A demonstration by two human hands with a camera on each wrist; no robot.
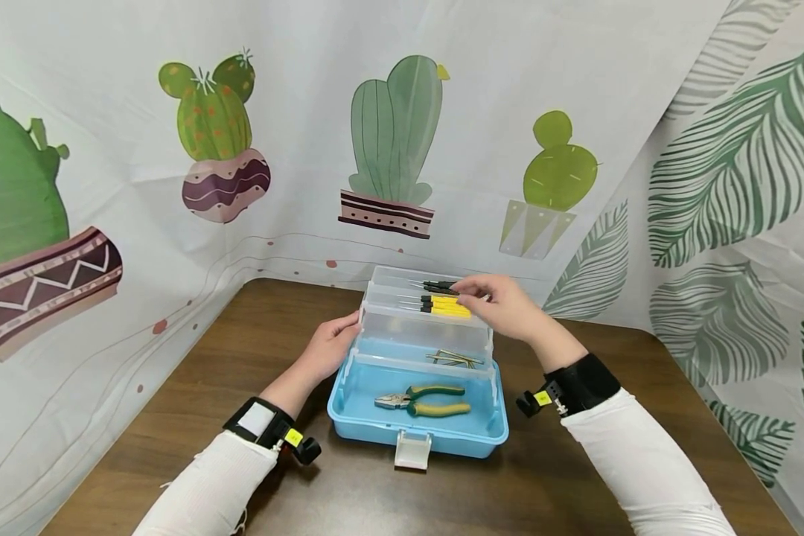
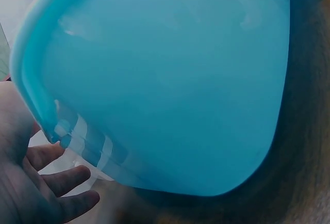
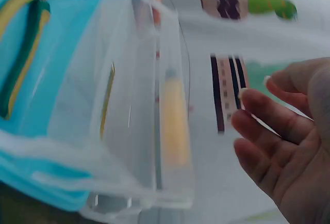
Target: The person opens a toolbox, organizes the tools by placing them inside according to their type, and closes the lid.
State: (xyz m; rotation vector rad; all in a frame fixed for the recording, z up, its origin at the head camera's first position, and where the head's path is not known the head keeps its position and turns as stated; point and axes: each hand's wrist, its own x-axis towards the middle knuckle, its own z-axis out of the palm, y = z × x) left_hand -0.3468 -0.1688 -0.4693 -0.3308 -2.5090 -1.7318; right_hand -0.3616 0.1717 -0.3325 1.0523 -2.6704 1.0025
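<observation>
A blue toolbox [image 1: 338,413] with tiered clear trays [image 1: 391,335] stands unfolded on the table. Pliers [image 1: 435,400] with green and yellow handles lie in its base. Several brass-coloured L-shaped keys [image 1: 454,359] rest in the lowest tray. Higher up are yellow-handled screwdrivers [image 1: 445,305] and black-handled ones [image 1: 438,286]. My right hand [image 1: 499,301] hovers over the handles' right end; in the right wrist view its fingers [image 3: 258,126] bend loosely around nothing. My left hand [image 1: 331,348] is at the trays' left side, its fingers [image 2: 69,180] spread beside the box's edge.
The box's white latch [image 1: 413,450] hangs down at the front. Brown wooden table [image 1: 295,298] surrounds the box. Behind it hangs a white cloth [image 1: 295,134] printed with cacti and leaves, close to the table's back edge.
</observation>
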